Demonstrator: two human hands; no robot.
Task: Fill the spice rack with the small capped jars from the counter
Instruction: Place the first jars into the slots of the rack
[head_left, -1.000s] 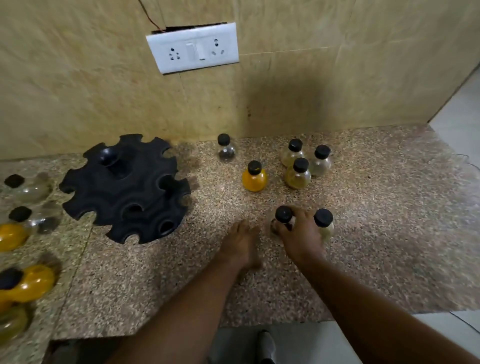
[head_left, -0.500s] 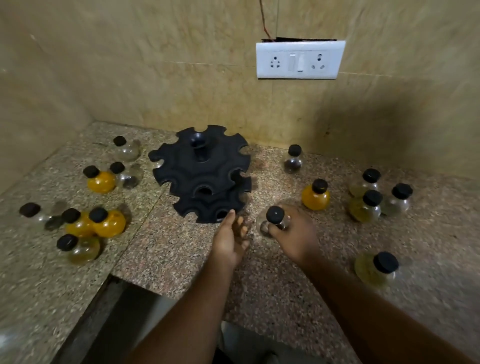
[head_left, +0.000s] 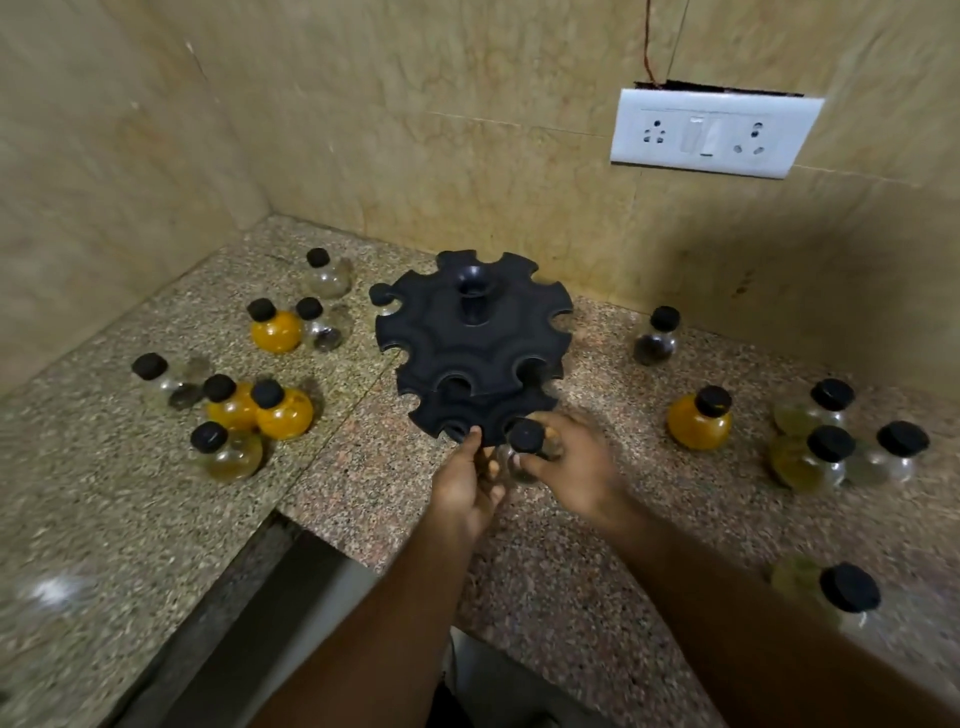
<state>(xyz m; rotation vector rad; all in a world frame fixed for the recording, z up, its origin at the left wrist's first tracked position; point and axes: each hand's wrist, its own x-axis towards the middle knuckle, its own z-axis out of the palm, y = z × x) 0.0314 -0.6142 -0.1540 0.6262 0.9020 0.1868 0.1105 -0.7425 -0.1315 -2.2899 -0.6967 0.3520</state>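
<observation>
A black two-tier spice rack with notched rims stands on the granite counter near the back wall. My right hand grips a small clear jar with a black cap right at the rack's lower front rim. My left hand is beside it, fingers fairly straight, fingertips touching the rack's lower edge and holding nothing. A small jar cap sits in a notch at the rack's left side.
Several capped jars, clear and orange, stand left of the rack. More jars stand to the right, one orange, a dark-filled one, and one near the front edge. A white socket plate is on the wall. The counter steps down at front left.
My right hand picked the jar off the counter and carried it left and forward to the rack's lower rim. My left hand moved up to the rack too.
</observation>
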